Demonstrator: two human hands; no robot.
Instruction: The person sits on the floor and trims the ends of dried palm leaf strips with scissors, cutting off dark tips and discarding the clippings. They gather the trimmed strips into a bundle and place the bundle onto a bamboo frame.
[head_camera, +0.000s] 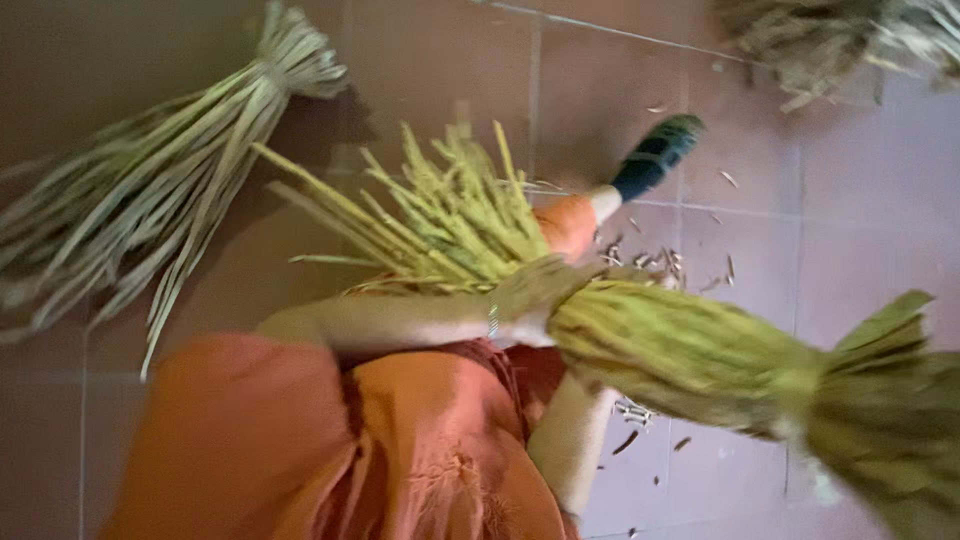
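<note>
Gripping the green grass bundle (690, 355) across the lap with one hand (535, 290), side unclear; other hand hiding beneath the bundle, grip impossible to judge; blurring everywhere.

The floor (860, 200) is laid with reddish-brown tiles crossed by pale grout lines. A tied bundle of pale dried stalks (150, 180) lies on it at the upper left, and a darker heap of dry plant matter (830, 35) sits at the upper right edge. Small loose husk scraps (650, 262) are scattered over the tiles near the middle and lower down.
</note>
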